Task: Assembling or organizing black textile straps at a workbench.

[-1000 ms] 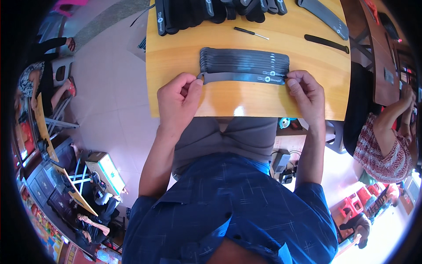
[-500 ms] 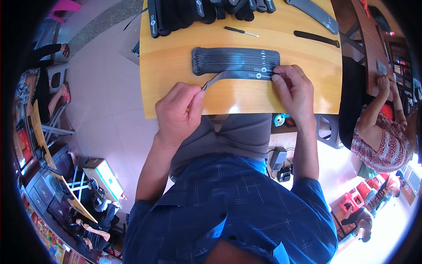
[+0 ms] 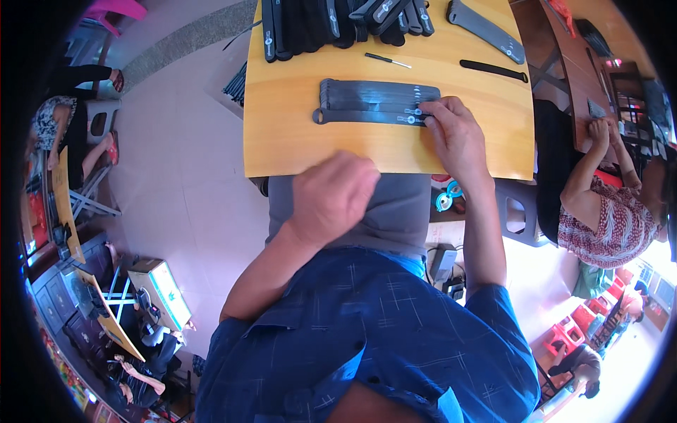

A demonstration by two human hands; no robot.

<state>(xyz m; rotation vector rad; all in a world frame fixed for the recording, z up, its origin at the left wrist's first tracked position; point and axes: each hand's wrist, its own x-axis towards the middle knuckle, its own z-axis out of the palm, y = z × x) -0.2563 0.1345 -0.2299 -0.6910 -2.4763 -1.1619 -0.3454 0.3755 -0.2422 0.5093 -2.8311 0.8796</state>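
A row of grey hook-and-loop straps [image 3: 374, 92] lies overlapped on the wooden table. Along its near side sits one more grey strap [image 3: 377, 118], flat, with its looped end to the left. My right hand [image 3: 457, 134] pinches the right end of this nearest strap between thumb and fingers. Off the table's front edge, above my lap, my left hand [image 3: 335, 194] is apart from the straps; its fingers look curled but are blurred, and whether anything is in them is hidden.
Bundles of black and grey straps [image 3: 303, 32] crowd the far left of the table [image 3: 282, 141]. A small screwdriver [image 3: 388, 60] lies beyond the row. A black strap [image 3: 493, 70] and a grey strap bundle [image 3: 486, 32] rest at the right. Another person [image 3: 610, 218] sits to the right.
My left hand has let go of the near strap's left end and moved right and toward me. That strap, bent up before, now lies flat. My right hand stays at its right end.
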